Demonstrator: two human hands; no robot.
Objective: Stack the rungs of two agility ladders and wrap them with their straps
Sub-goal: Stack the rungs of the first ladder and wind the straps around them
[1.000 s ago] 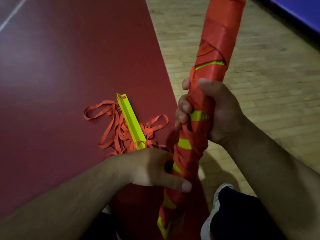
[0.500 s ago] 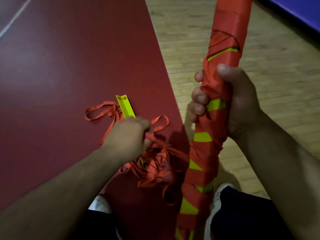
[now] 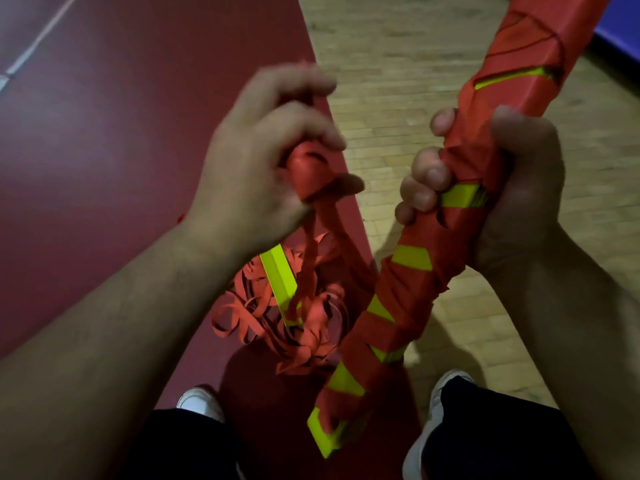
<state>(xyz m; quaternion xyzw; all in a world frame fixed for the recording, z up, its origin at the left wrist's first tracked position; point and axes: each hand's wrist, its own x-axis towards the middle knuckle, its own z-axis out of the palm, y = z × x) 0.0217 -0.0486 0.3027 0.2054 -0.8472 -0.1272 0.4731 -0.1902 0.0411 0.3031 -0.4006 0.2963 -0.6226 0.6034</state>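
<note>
Pale wooden floorboards (image 3: 398, 81) fill the right half of the view and a dark red mat (image 3: 104, 133) fills the left. A white line (image 3: 34, 53) crosses the mat's far corner, and a sliver of blue padding (image 3: 620, 39) is cut off at the top right edge.

The wrapped bundle (image 3: 391, 327) of rungs runs diagonally from bottom centre to the top right, where its upper end leaves the frame. Its orange windings (image 3: 408, 289) cover most of it, so only patches of yellow show and the rungs inside cannot be counted. The right hand (image 3: 502, 195) grips the bundle round its middle, fingers curled over the near side and thumb on the far side, hiding the wraps under the palm.

The left hand (image 3: 259, 161) is raised over the mat's edge and is blurred. Its fingers are closed round a bunch of orange strap (image 3: 311, 171), which hangs from the fist down to the strap pile (image 3: 242, 306) on the mat; how many strands it holds is unclear. A single yellow rung (image 3: 278, 282) shows amid that pile, its upper end hidden behind the left wrist and its lower end behind the hanging strap. The pile sits just beside the bundle's lower part; whether they touch cannot be told.

Below, a left shoe (image 3: 201, 403), a right shoe (image 3: 438, 407) and dark trousers (image 3: 485, 427) are partly covered by the forearms and cut by the bottom edge.
</note>
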